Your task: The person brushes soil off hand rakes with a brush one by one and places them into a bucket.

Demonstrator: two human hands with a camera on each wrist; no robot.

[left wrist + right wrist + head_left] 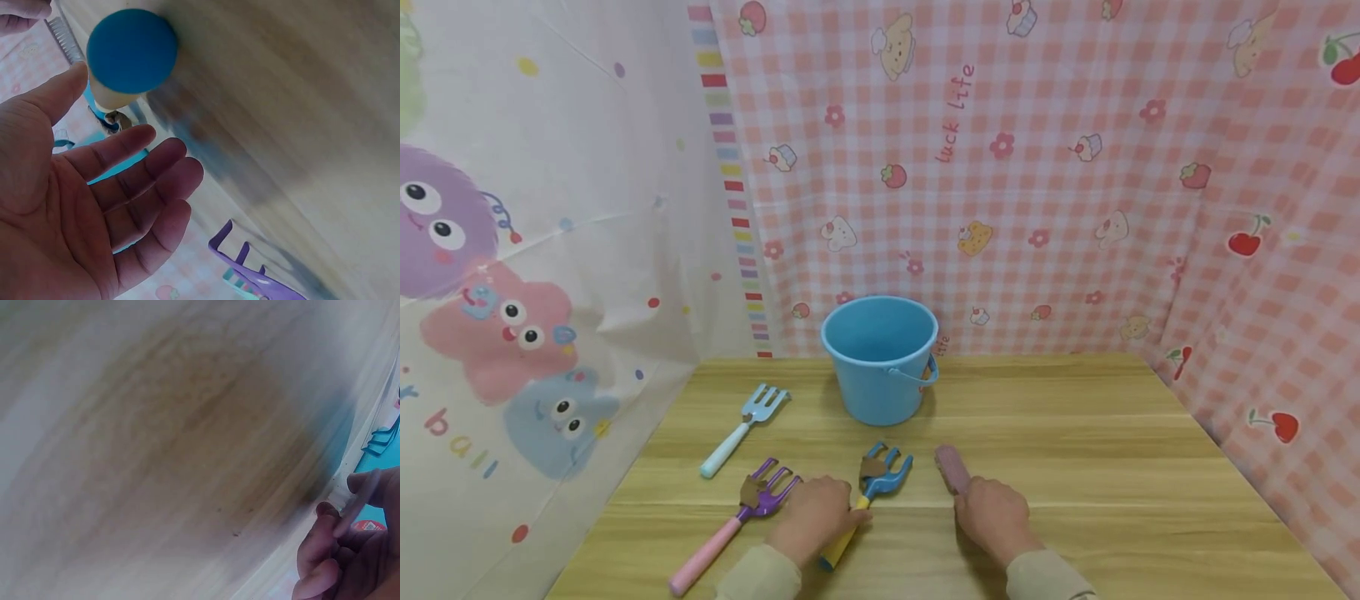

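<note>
My left hand (816,517) is at the yellow handle of a blue toy garden fork (887,479), its thumb reaching over the handle. In the left wrist view the fingers are loosely bent and apart, with the thumb tip beside the handle's blue end cap (131,50). A brown patch sticks to this fork's prongs. My right hand (996,517) grips a pinkish brush (952,469) by its handle, just above the table. Its bristles show in the left wrist view; the right wrist view shows fingers and thumb pinching the handle (359,503).
A purple fork with a pink handle (707,554) lies left of my left hand, a brown patch on its head. Farther back lies a light-blue fork (726,450). A blue bucket (883,392) stands at the back of the wooden table (1112,467), before a checked cloth (1037,192).
</note>
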